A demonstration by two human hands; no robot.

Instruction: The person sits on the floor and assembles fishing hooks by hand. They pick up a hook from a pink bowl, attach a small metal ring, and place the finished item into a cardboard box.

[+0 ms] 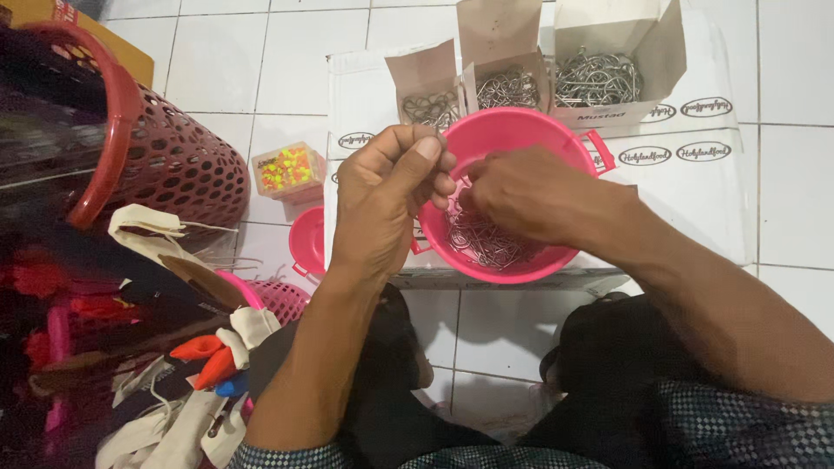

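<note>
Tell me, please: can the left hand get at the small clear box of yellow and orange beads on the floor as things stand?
Probably yes. The left hand is above the pink bowl, and only bare tile lies between it and the bead box.

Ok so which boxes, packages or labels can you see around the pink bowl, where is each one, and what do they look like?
Small open carton: behind the pink bowl, leftmost; brown flaps, wire hooks inside.
Middle open carton: beside it; tall brown flap, same hooks.
Large open carton: rightmost; pale, fullest of hooks.
Flat white cardboard sheet: under everything; oval printed logos.
Clear plastic box: left on the tiles; yellow and orange beads.
</note>
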